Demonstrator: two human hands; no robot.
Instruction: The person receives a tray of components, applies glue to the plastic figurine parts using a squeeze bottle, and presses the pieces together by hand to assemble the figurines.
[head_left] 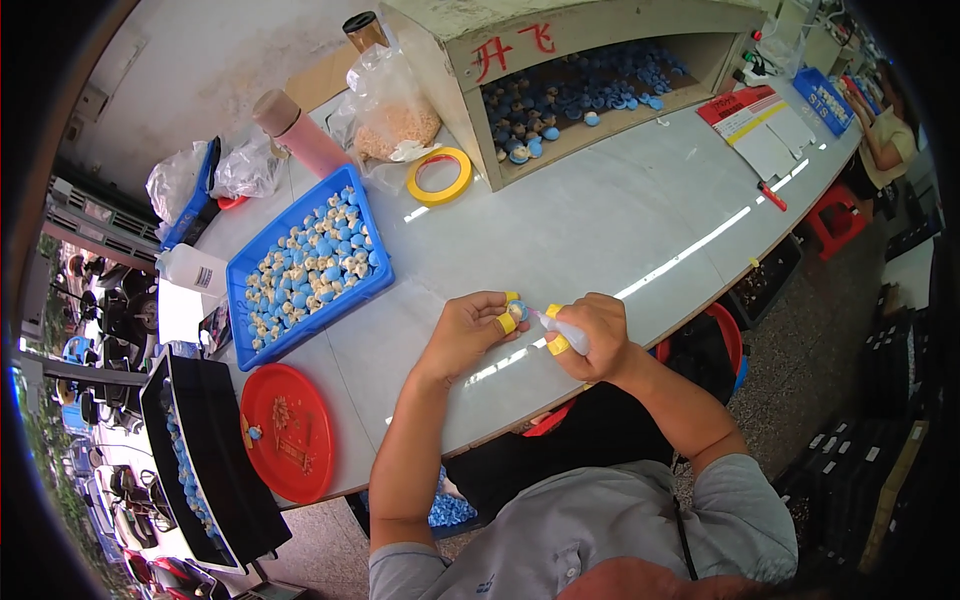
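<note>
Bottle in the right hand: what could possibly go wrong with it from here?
The bottle points closely at the small piece in the left hand: squeezed too hard, it might drip onto that hand. The piece is held only by a fingertip pinch, so a push from the tip might knock it loose.

A hand could pass ahead of the left hand (468, 330) and right hand (598, 338) over the broad bare stretch of table (610, 220), as far as the open-fronted box (630, 38), whose roof and side walls limit entry to its front opening. Leftward, the raised wall of the blue tray (325, 314) stands in the way, with the pink bottle (312, 142) just beyond and the red dish (318, 430) nearer the person; the yellow tape roll (465, 174) lies low between tray and box.
</note>
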